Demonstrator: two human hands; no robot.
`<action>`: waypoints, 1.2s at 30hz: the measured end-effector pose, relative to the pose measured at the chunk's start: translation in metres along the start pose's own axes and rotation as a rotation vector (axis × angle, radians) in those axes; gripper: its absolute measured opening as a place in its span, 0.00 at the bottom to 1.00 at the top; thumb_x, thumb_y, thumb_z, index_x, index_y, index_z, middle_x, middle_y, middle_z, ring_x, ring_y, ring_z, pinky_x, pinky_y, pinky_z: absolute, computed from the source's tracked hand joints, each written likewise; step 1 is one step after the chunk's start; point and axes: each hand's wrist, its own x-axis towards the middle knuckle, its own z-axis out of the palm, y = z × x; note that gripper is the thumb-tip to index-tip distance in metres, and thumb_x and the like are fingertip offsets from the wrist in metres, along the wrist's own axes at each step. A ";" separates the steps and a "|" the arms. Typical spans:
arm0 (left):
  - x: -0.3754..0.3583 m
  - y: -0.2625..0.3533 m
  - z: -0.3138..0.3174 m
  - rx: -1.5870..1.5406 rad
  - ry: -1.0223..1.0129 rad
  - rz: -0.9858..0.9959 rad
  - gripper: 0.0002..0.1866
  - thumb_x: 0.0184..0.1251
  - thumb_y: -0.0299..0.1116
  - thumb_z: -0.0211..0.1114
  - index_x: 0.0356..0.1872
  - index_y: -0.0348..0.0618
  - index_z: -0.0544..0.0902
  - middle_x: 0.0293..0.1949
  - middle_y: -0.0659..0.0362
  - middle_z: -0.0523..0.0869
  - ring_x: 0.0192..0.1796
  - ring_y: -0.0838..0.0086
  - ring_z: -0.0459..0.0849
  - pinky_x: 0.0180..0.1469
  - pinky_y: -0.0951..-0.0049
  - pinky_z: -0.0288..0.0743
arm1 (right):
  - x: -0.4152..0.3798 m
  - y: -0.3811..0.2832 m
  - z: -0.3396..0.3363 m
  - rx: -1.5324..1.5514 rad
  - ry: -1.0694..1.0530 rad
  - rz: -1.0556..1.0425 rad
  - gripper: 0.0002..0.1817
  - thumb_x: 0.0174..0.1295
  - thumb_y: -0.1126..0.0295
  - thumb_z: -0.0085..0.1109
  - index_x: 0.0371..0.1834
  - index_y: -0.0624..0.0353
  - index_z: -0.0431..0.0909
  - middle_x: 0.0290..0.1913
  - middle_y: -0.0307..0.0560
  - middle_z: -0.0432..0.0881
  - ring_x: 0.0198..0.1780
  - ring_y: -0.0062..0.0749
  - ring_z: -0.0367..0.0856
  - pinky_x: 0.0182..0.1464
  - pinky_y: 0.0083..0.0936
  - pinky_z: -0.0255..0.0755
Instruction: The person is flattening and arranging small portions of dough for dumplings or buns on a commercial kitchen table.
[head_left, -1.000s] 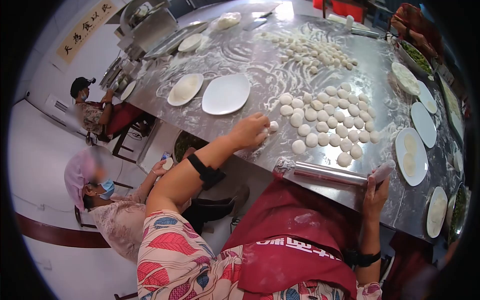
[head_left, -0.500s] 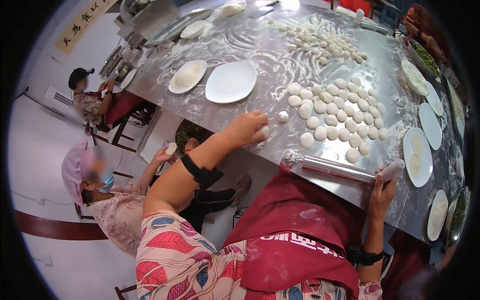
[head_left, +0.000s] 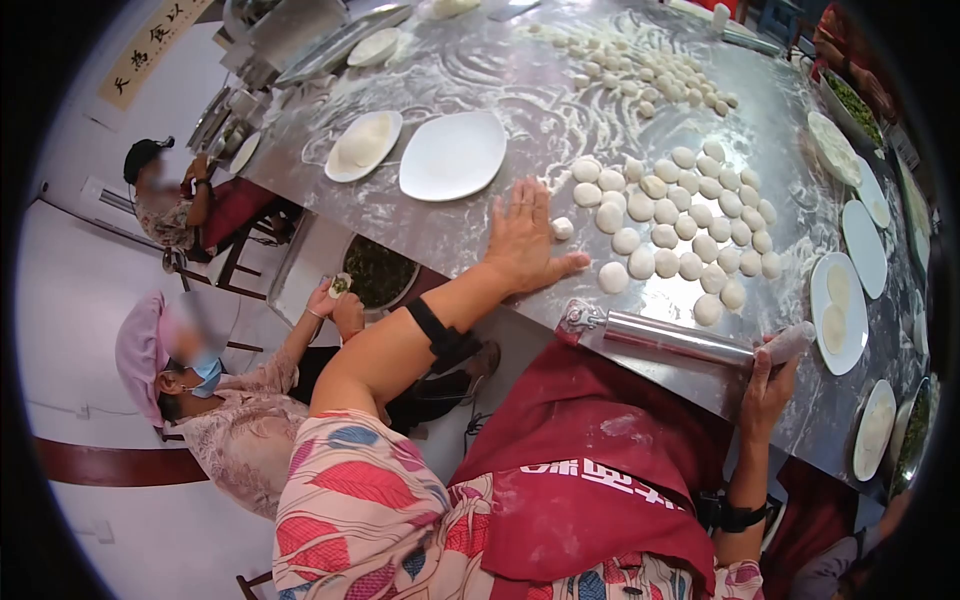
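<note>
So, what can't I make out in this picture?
All in the head view:
Whatever lies under the left hand: hidden by its flat, spread palm.
One end of the rolling pin: partly covered by the right hand.
The wall banner: its upper end is cut off by the top edge.
The person at upper right: head cut off by the dark rim.

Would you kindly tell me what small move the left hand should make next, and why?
I would probably lift the left hand and set its palm on the small dough ball beside it: the hand lies palm down on the table, while that ball looks rounder than the flatter dough discs nearby. The right hand holds the rolling pin.
</note>
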 end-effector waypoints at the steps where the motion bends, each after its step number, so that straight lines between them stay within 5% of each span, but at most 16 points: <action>1: 0.000 -0.002 -0.001 -0.005 0.036 0.016 0.60 0.51 0.70 0.62 0.70 0.26 0.51 0.71 0.35 0.54 0.75 0.45 0.49 0.73 0.46 0.43 | 0.000 0.005 0.000 0.005 0.005 -0.017 0.19 0.70 0.61 0.54 0.53 0.66 0.70 0.43 0.47 0.78 0.41 0.27 0.76 0.46 0.25 0.71; 4: 0.001 -0.006 -0.017 -0.237 0.060 0.039 0.53 0.49 0.63 0.68 0.67 0.30 0.60 0.66 0.39 0.64 0.70 0.48 0.60 0.72 0.52 0.51 | 0.002 0.009 0.001 -0.002 0.024 -0.075 0.18 0.70 0.61 0.54 0.53 0.65 0.71 0.43 0.49 0.78 0.42 0.30 0.77 0.47 0.27 0.72; 7: 0.004 0.003 -0.033 -0.380 0.125 0.017 0.35 0.47 0.44 0.75 0.56 0.35 0.74 0.50 0.47 0.76 0.53 0.57 0.78 0.56 0.63 0.71 | -0.001 0.010 -0.001 -0.063 -0.003 -0.074 0.19 0.71 0.60 0.53 0.54 0.65 0.70 0.44 0.47 0.78 0.43 0.29 0.77 0.48 0.26 0.71; 10: 0.013 0.000 -0.028 -0.262 0.172 0.230 0.26 0.47 0.36 0.74 0.49 0.39 0.79 0.44 0.51 0.77 0.44 0.62 0.80 0.47 0.66 0.75 | -0.001 0.013 -0.002 -0.061 -0.009 -0.090 0.20 0.71 0.59 0.52 0.55 0.65 0.69 0.44 0.46 0.77 0.44 0.29 0.77 0.49 0.26 0.71; 16: 0.038 -0.032 -0.022 -0.871 -0.304 -0.057 0.15 0.54 0.33 0.71 0.44 0.44 0.84 0.41 0.56 0.78 0.42 0.68 0.81 0.47 0.69 0.75 | -0.001 0.014 0.000 -0.062 0.015 -0.103 0.21 0.71 0.58 0.52 0.55 0.66 0.70 0.46 0.48 0.78 0.44 0.30 0.77 0.49 0.26 0.71; 22: 0.036 -0.038 -0.036 -0.640 -0.241 -0.003 0.19 0.62 0.40 0.67 0.48 0.35 0.81 0.46 0.53 0.79 0.47 0.69 0.79 0.51 0.71 0.73 | -0.001 0.017 0.001 -0.048 0.015 -0.071 0.22 0.71 0.58 0.53 0.56 0.66 0.70 0.47 0.48 0.78 0.45 0.30 0.77 0.50 0.26 0.70; 25: 0.045 -0.032 -0.039 -0.750 0.190 -0.024 0.27 0.65 0.49 0.62 0.50 0.31 0.79 0.47 0.44 0.81 0.48 0.59 0.82 0.50 0.65 0.75 | -0.001 0.014 0.000 -0.045 0.011 -0.064 0.21 0.71 0.59 0.53 0.56 0.65 0.70 0.46 0.48 0.78 0.45 0.30 0.77 0.50 0.25 0.70; 29: 0.036 -0.014 -0.041 -0.163 0.325 0.212 0.43 0.66 0.60 0.55 0.67 0.29 0.61 0.67 0.38 0.63 0.70 0.49 0.62 0.70 0.55 0.53 | -0.002 0.014 0.001 -0.026 0.028 -0.067 0.20 0.71 0.59 0.53 0.56 0.64 0.70 0.45 0.46 0.77 0.45 0.29 0.76 0.49 0.25 0.70; 32: 0.039 0.005 -0.032 -0.058 0.251 0.254 0.51 0.64 0.66 0.51 0.71 0.28 0.51 0.72 0.36 0.53 0.76 0.47 0.46 0.73 0.47 0.37 | -0.002 0.007 0.000 -0.008 -0.007 0.005 0.20 0.71 0.59 0.53 0.55 0.64 0.70 0.46 0.46 0.77 0.45 0.28 0.75 0.49 0.24 0.69; 35: 0.059 0.013 0.003 0.019 0.066 0.185 0.56 0.62 0.72 0.47 0.72 0.28 0.46 0.74 0.37 0.46 0.77 0.46 0.40 0.73 0.41 0.34 | 0.000 0.008 -0.001 -0.028 -0.015 -0.024 0.19 0.71 0.60 0.53 0.55 0.64 0.70 0.46 0.45 0.77 0.45 0.27 0.75 0.49 0.24 0.69; 36: 0.059 0.018 0.003 0.033 -0.134 0.128 0.57 0.60 0.74 0.44 0.72 0.28 0.47 0.74 0.38 0.44 0.77 0.47 0.39 0.73 0.41 0.33 | 0.000 0.008 -0.001 -0.013 -0.013 -0.017 0.19 0.70 0.59 0.53 0.55 0.64 0.70 0.45 0.46 0.77 0.43 0.28 0.75 0.48 0.24 0.70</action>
